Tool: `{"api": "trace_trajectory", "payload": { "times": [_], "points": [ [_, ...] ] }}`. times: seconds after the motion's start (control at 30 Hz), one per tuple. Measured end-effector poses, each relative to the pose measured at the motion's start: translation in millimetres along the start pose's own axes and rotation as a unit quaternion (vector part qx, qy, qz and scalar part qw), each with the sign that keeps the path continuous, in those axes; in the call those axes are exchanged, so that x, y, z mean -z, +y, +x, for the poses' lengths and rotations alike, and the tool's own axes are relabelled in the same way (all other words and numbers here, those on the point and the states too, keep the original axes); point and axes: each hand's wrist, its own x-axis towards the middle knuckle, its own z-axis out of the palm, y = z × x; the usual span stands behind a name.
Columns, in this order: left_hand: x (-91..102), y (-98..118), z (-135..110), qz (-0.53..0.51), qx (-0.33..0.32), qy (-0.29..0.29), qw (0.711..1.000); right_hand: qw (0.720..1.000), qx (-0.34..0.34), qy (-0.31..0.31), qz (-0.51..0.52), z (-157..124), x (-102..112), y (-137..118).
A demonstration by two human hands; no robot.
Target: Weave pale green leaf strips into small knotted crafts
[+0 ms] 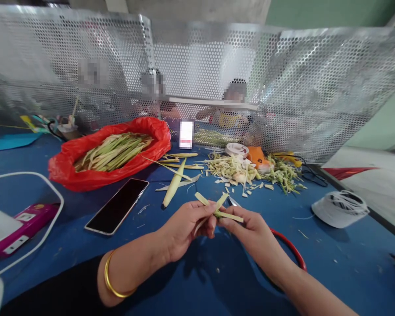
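Both hands meet over the blue table around a small knot of pale green leaf strips [230, 216], whose flat ends stick out several ways. My left hand [192, 224] pinches the strips from the left, thumb on top. From the other side, my right hand [246, 228] grips one flat end between thumb and fingers. The fingertips partly hide the middle of the knot. Under my right hand lies a tool, likely scissors, with a red handle [291, 248] and a metal tip [232, 201]; its middle is covered. A pale husk-like leaf piece [174, 186] lies just beyond.
A red plastic bag [62, 169] holds many leaf strips [115, 149]. A phone [118, 206] lies left, near a purple power strip [23, 230] and white cable. Trimmings [230, 166], a tape roll [237, 149] and a white spool [339, 210] sit right. A perforated metal screen [197, 57] stands behind.
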Motion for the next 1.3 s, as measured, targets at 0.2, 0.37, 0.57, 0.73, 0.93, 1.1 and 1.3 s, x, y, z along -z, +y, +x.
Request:
{"api": "trace_trajectory", "payload": {
  "times": [0.2, 0.37, 0.57, 0.73, 0.93, 1.1, 1.3],
  "points": [
    [-1.8, -4.0, 1.5, -0.015, 0.015, 0.013, 1.000, 0.998, 0.014, 0.004, -0.057, -3.5, 0.0, 3.7],
    [-1.5, -4.7, 2.9, -0.065, 0.033, 0.055, 0.996, 0.961, 0.147, 0.067, -0.226, -5.7, 1.5, 0.1],
    [-1.9, -3.7, 0.7, 0.053, 0.001, 0.054, 0.997, 0.906, 0.251, 0.091, -0.329, -5.4, -0.6, 2.4],
    [-5.4, -0.9, -0.6, 0.157, -0.058, 0.073, 0.983, 0.873, 0.272, 0.088, -0.394, -6.9, 0.4, -0.9],
    [-0.4, 1.9, 3.3, 0.179, -0.054, 0.043, 0.981, 0.867, 0.266, 0.094, -0.411, -7.1, 2.0, 0.3],
    [3.3, 0.8, 12.0, 0.182, -0.053, 0.071, 0.979, 0.855, 0.267, 0.095, -0.435, -6.2, -0.1, 2.6],
    [2.9, 1.2, 9.0, 0.144, -0.037, 0.064, 0.987, 0.872, 0.264, 0.105, -0.400, -3.0, 4.6, 1.7]
  ]
}}
